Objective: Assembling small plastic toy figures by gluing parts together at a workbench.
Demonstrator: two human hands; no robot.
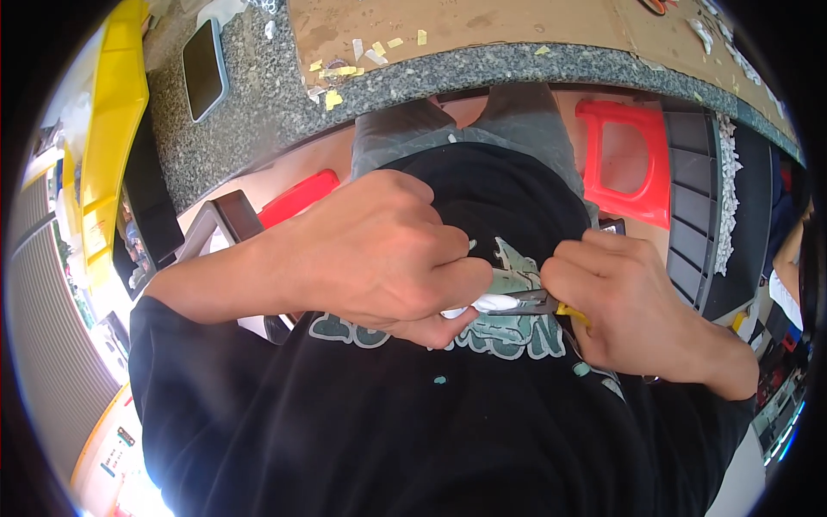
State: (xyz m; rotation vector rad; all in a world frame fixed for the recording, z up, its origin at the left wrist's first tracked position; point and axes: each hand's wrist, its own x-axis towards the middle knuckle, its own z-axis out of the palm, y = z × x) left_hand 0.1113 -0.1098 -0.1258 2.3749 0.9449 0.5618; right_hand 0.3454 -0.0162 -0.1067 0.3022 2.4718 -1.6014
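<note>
In front of my chest, my left hand is closed, its thumb and fingers pinching a small, smooth white piece. What the piece is cannot be made out, as the fingers hide part of it. My right hand wraps round the yellow handle of a pair of scissors. The metal scissors point left, with their blades at the white piece, close by the left fingertips. Most of the handle is covered by the right fingers.
Beyond my lap runs a grey speckled counter with a phone, a cardboard sheet and yellow scraps. A red stool and a dark rack stand to the right. A yellow panel rises at left.
</note>
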